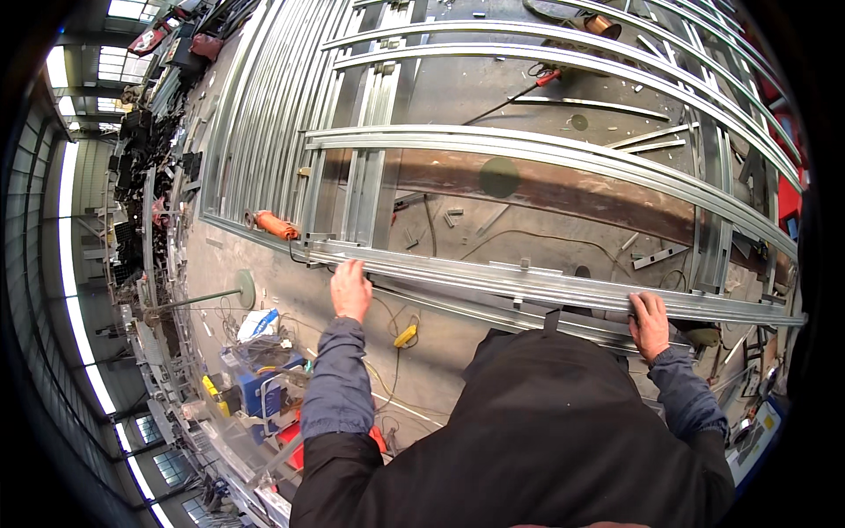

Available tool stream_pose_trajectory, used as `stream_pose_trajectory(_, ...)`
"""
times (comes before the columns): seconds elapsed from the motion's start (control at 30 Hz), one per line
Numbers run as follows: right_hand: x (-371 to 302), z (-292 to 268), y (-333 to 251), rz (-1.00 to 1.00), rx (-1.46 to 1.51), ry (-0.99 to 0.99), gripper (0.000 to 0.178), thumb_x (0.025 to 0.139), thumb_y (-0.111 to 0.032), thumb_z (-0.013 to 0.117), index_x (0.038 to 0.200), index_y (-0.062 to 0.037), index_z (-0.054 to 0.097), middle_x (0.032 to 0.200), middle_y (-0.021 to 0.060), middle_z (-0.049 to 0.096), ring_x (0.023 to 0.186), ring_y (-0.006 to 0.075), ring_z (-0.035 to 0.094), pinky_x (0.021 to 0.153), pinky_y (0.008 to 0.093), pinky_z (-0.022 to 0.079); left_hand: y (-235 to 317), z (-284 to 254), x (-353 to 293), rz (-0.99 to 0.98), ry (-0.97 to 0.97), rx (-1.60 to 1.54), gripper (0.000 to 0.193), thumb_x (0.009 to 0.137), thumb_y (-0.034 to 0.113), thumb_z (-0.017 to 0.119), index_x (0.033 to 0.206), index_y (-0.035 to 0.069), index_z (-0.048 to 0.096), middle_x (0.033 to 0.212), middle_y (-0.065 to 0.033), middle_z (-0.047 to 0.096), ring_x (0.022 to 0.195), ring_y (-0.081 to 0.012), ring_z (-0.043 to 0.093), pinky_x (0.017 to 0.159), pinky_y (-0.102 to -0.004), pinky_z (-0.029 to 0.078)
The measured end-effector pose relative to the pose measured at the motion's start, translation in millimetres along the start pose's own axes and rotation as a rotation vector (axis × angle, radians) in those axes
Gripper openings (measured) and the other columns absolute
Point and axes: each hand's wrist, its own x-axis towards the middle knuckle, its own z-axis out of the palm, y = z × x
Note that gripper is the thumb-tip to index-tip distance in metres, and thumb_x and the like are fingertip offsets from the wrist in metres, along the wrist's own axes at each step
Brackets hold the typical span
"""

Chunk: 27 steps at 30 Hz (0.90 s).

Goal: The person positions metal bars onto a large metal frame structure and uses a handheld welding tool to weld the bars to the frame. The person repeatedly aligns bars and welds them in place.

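Observation:
In front of my body a long bundle of galvanised steel channels (563,288) lies crosswise over the near side of a metal frame. My left hand (351,291) is at its near edge toward the left end, fingertips bent onto the metal. Farther right, my right hand (650,326) grips the same near edge, its fingers curled over the rim and the thumb below. An orange angle grinder (278,226) with a dark cord lies on the frame, just beyond my left hand.
Parallel steel channels (273,114) fill the far left of the frame. Curved-looking rails (546,145) span its far side above a rusty beam (440,176). A red-handled tool (547,77) and a copper-coloured spool (603,26) lie beyond. A yellow connector (406,335) and cables lie on the floor.

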Motion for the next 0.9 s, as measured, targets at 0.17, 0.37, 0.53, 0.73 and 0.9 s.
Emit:
stream_pose_trajectory(0.17, 5, 3, -19, 0.070, -0.099, 0.018, 0.064, 0.078, 0.003, 0.073, 0.140, -0.0060, 0.063, 0.133, 0.0150, 0.060, 0.124, 0.0400, 0.058, 0.110, 0.0491, 0.048, -105, 14, 42, 0.168, -0.090, 0.113, 0.042, 0.081, 0.010, 0.077, 0.122, 0.010, 0.069, 0.129, -0.0098, 0.067, 0.130, -0.0302, 0.060, 0.116, -0.0493, 0.043)
stream_pose_trajectory(0.37, 9, 10, -36, 0.105, -0.208, 0.053, 0.058, 0.079, 0.002, 0.072, 0.136, -0.0059, 0.066, 0.130, 0.0146, 0.063, 0.121, 0.0395, 0.059, 0.108, 0.0489, 0.049, -139, 35, 65, 0.279, -0.197, 0.076, 0.033, 0.077, 0.008, 0.075, 0.110, 0.012, 0.071, 0.108, -0.0082, 0.068, 0.117, -0.0291, 0.066, 0.114, -0.0511, 0.043)
stream_pose_trajectory(0.53, 10, 13, -47, 0.174, -0.217, 0.068, 0.055, 0.078, 0.005, 0.070, 0.131, -0.0052, 0.069, 0.129, 0.0141, 0.065, 0.122, 0.0386, 0.060, 0.107, 0.0471, 0.051, -149, 32, 79, 0.348, -0.298, 0.062, 0.036, 0.076, 0.010, 0.078, 0.112, 0.016, 0.073, 0.111, -0.0062, 0.068, 0.120, -0.0278, 0.066, 0.116, -0.0535, 0.041)
stream_pose_trajectory(0.73, 16, 8, -44, 0.147, -0.189, -0.004, 0.056, 0.077, 0.002, 0.072, 0.133, -0.0049, 0.068, 0.128, 0.0151, 0.065, 0.122, 0.0386, 0.060, 0.107, 0.0473, 0.050, -151, 33, 68, 0.360, -0.291, 0.193, 0.039, 0.079, 0.013, 0.079, 0.117, 0.012, 0.070, 0.118, -0.0080, 0.067, 0.126, -0.0274, 0.063, 0.120, -0.0542, 0.039)
stream_pose_trajectory(0.9, 37, -23, -36, 0.055, -0.112, -0.066, 0.056, 0.078, -0.010, 0.073, 0.133, -0.0061, 0.067, 0.129, 0.0171, 0.064, 0.125, 0.0406, 0.059, 0.111, 0.0506, 0.047, -56, -7, 48, 0.258, -0.272, 0.047, 0.061, 0.077, 0.015, 0.082, 0.135, 0.007, 0.067, 0.132, -0.0117, 0.064, 0.132, -0.0314, 0.059, 0.124, -0.0551, 0.037)
